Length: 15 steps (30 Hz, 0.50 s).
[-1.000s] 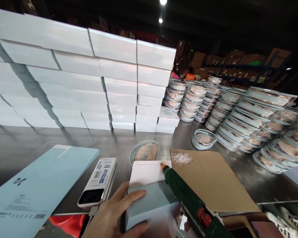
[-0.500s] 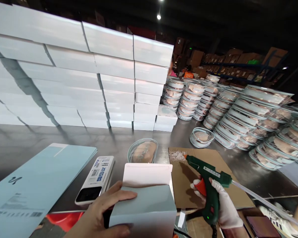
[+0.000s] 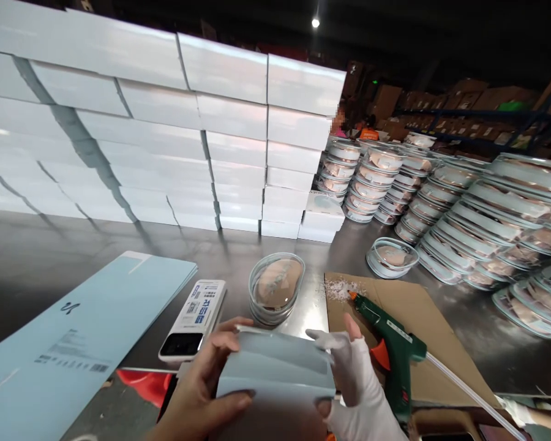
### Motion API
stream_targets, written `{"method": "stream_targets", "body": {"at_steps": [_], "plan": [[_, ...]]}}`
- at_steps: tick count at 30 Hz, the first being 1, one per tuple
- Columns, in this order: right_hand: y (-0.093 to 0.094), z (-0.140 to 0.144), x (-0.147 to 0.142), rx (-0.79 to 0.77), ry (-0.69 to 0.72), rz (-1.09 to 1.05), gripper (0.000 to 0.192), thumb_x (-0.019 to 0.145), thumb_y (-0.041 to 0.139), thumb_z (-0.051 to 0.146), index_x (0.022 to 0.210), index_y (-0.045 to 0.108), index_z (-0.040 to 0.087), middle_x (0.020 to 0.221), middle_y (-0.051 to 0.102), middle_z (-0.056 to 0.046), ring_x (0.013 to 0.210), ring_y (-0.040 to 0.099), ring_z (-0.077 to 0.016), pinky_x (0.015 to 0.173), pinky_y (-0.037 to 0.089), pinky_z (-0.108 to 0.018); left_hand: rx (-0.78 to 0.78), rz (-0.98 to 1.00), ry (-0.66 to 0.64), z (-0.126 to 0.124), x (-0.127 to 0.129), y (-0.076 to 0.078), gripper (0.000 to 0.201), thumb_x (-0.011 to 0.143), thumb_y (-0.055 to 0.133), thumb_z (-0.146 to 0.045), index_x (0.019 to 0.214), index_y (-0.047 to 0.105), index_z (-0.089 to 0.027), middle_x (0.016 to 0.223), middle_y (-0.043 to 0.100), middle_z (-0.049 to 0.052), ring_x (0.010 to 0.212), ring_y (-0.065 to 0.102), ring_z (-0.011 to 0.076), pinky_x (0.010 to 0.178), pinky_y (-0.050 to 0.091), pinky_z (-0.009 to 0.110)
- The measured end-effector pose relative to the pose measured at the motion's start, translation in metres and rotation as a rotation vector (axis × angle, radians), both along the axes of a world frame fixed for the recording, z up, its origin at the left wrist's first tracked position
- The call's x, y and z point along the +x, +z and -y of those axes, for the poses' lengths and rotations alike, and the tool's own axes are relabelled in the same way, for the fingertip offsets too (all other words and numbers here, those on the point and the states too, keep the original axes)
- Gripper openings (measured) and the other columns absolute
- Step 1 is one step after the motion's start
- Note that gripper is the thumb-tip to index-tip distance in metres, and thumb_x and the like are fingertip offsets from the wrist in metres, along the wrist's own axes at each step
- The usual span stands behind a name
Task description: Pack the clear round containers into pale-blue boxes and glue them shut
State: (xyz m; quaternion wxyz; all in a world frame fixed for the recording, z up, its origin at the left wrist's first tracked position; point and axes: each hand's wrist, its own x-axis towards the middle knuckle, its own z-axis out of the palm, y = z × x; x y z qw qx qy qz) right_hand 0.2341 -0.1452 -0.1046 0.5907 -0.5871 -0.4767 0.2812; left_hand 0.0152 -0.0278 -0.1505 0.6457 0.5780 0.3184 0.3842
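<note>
A pale blue cardboard box (image 3: 275,373) is at the front edge of the table, between my two hands. My bare left hand (image 3: 211,386) grips its left side, thumb on the near face and fingers over the top. On the right side my right hand (image 3: 353,373), in a white glove with a bare fingertip showing, is closed around the box too. Just right of that hand, a green glue gun (image 3: 390,343) with an orange trigger lies on a brown cardboard sheet (image 3: 434,318), its nozzle by a patch of white glue bits. Beyond the box sits a clear oval case (image 3: 277,288) with a beige insert.
Flat blue printed card sheets (image 3: 87,324) lie at left, beside a white device (image 3: 193,318) with a dark screen. A wall of white boxes (image 3: 229,116) stands behind. Tall stacks of oval cases (image 3: 482,208) fill the right, near a shorter oval case (image 3: 392,256).
My right hand has let go of the glue gun, which now rests on the cardboard, and has taken hold of the box. The box's raised flap has been folded down. The view has shifted left.
</note>
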Motion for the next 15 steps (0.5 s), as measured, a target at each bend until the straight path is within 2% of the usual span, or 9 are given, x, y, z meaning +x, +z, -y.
{"method": "stream_targets", "body": {"at_steps": [2,5,7,10,11,13,15], "plan": [[-0.002,0.006,0.003,-0.025,0.066,0.106,0.079,0.074,0.085,0.037,0.147,0.053,0.034,0.124,0.073,-0.01,0.113,0.072,-0.0279,0.088,0.062,-0.041,-0.015,0.125,0.056,0.004,0.003,-0.004,0.05,0.077,0.085,-0.053,0.11,0.054,-0.033,0.128,0.064,0.004,0.119,0.067,0.0278,0.094,0.057,0.034],[0.008,0.011,0.012,-0.02,0.162,0.33,0.069,0.073,0.085,0.023,0.137,0.064,0.037,0.133,0.07,-0.007,0.123,0.068,-0.029,0.099,0.059,-0.04,0.165,0.081,-0.018,0.001,0.002,-0.008,0.043,0.086,0.077,-0.051,0.122,0.059,-0.034,0.12,0.062,0.004,0.115,0.065,0.0262,0.099,0.053,0.035],[0.017,0.008,0.014,0.006,0.233,0.455,0.067,0.076,0.083,0.019,0.137,0.065,0.039,0.135,0.07,-0.006,0.124,0.067,-0.0279,0.103,0.057,-0.039,0.28,0.005,-0.103,-0.005,-0.001,-0.006,0.034,0.09,0.072,-0.052,0.118,0.069,-0.032,0.118,0.058,0.006,0.114,0.062,0.0256,0.102,0.051,0.036],[0.024,0.003,0.017,0.019,0.318,0.507,0.066,0.081,0.078,0.016,0.14,0.062,0.042,0.136,0.069,-0.004,0.128,0.065,-0.0262,0.107,0.054,-0.04,0.342,-0.033,-0.171,-0.015,-0.005,0.003,0.026,0.092,0.069,-0.053,0.103,0.078,-0.031,0.111,0.055,0.005,0.107,0.06,0.0226,0.102,0.05,0.035],[0.024,0.004,0.02,-0.015,0.343,0.485,0.064,0.084,0.077,0.017,0.14,0.061,0.042,0.142,0.066,-0.004,0.132,0.062,-0.0265,0.109,0.052,-0.042,0.345,-0.033,-0.178,-0.019,-0.006,0.007,0.025,0.091,0.071,-0.053,0.098,0.08,-0.031,0.11,0.055,0.005,0.105,0.06,0.022,0.101,0.051,0.034],[0.022,0.007,0.029,-0.12,0.341,0.276,0.058,0.086,0.077,0.028,0.14,0.061,0.043,0.156,0.053,-0.005,0.14,0.054,-0.0289,0.112,0.049,-0.045,0.329,-0.046,-0.128,-0.027,-0.009,0.017,0.024,0.085,0.077,-0.051,0.091,0.081,-0.029,0.109,0.058,0.006,0.106,0.06,0.0233,0.099,0.052,0.034],[0.02,0.01,0.042,-0.195,0.288,0.005,0.063,0.087,0.075,0.05,0.146,0.054,0.046,0.167,0.037,-0.004,0.144,0.049,-0.0326,0.108,0.051,-0.047,0.227,-0.043,0.089,-0.034,-0.01,0.026,0.029,0.079,0.082,-0.052,0.087,0.079,-0.025,0.109,0.062,0.007,0.104,0.062,0.0244,0.089,0.055,0.03]]}}
